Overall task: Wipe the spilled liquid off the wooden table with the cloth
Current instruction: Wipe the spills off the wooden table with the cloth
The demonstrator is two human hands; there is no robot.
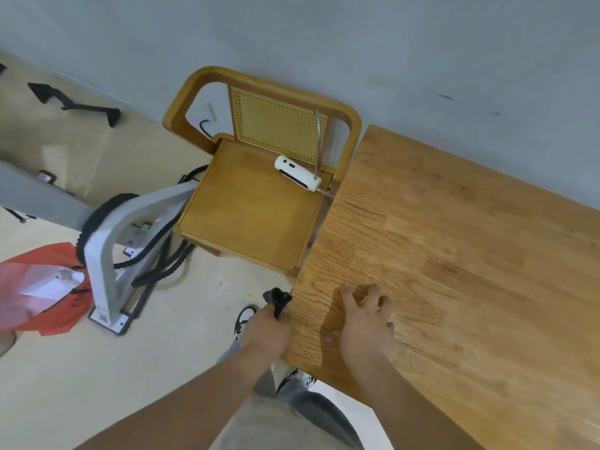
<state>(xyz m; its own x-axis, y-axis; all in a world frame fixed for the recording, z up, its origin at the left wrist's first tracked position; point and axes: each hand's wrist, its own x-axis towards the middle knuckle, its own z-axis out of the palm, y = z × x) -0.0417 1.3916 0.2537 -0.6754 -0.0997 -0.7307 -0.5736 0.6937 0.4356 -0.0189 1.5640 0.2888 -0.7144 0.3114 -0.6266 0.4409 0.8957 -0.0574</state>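
A dark cloth (pixel 276 299) is held bunched in the closed left hand (pixel 266 329) just off the bench (pixel 454 254) edge, seemingly readied for wiping, while the empty right hand (pixel 363 323) is spread on the wood, probably for support; no spill is discernible.

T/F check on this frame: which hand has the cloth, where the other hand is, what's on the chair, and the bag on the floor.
1. The left hand grips a dark cloth. True.
2. The cloth lies spread flat on the wooden table. False: it is bunched in the hand at the table's edge.
3. The right hand is over the tabletop, fingers spread. True.
4. The chair seat is bare. False: a white device lies on it.
5. A red bag is on the floor. True.
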